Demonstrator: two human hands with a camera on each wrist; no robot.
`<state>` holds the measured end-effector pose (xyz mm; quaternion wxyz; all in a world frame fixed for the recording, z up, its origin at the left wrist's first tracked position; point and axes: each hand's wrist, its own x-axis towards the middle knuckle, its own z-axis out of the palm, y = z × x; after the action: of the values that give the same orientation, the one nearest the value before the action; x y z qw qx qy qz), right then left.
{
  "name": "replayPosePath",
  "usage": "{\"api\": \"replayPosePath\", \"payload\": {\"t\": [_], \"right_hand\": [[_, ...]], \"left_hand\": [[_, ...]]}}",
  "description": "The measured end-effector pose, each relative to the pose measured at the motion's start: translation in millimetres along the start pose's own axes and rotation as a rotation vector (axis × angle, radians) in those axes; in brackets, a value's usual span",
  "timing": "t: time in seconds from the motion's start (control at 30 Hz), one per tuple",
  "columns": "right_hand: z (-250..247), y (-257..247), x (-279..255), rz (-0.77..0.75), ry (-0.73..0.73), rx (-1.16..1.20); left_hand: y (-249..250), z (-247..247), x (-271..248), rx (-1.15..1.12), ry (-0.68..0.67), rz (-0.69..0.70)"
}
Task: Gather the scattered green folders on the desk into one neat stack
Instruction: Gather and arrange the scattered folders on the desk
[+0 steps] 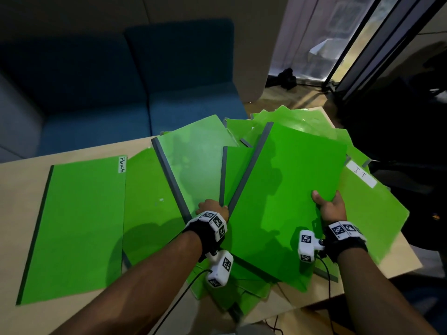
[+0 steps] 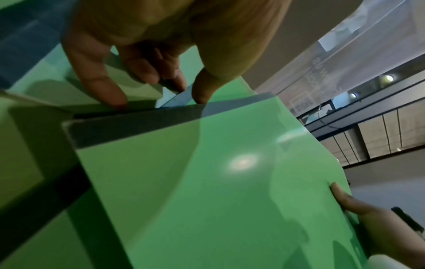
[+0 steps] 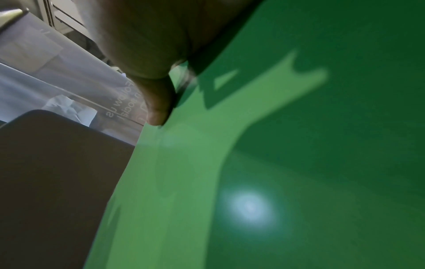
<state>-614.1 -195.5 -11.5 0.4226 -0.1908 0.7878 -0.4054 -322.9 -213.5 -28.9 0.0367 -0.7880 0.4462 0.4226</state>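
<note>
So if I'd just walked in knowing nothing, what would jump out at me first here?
A fan of bright green folders spread over the pale desk, most overlapping in a messy heap towards the right. On top of it, the right hand grips the right edge of one opaque green folder, while the left hand holds the grey spines beside it. At far left a folder labelled Permits lies flat and apart from the pile.

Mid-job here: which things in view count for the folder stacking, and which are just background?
Job:
- top folder, held in right hand
- left hand at folder spines
- Permits folder
- IT folder
- desk

Background:
- blue sofa
- wrist camera cables
</note>
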Motion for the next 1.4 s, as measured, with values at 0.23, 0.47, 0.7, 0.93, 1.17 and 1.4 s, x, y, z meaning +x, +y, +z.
{"api": "replayPosePath", "payload": {"t": [0.23,0.47,0.7,0.93,1.17,1.4], "right_hand": [[8,36,25,0.027,-0.033,0.055],[14,23,9,0.056,-0.005,0.042],[0,23,15,0.074,-0.058,0.029],[-4,21,12,0.08,-0.055,0.003],[-1,17,6,0.058,-0.043,0.017],[1,16,3,0.04,-0.077,0.02]], "left_hand": [[25,-6,-22,-0.161,0.015,-0.137],[23,-18,-20,-0.189,0.005,-0.079],[27,-40,-15,-0.221,-0.05,0.101],[-35,-126,25,-0.325,0.299,0.009],[-49,-120,30,-0.426,0.19,-0.177],[-43,-128,36,-0.515,0.081,-0.236]]}}
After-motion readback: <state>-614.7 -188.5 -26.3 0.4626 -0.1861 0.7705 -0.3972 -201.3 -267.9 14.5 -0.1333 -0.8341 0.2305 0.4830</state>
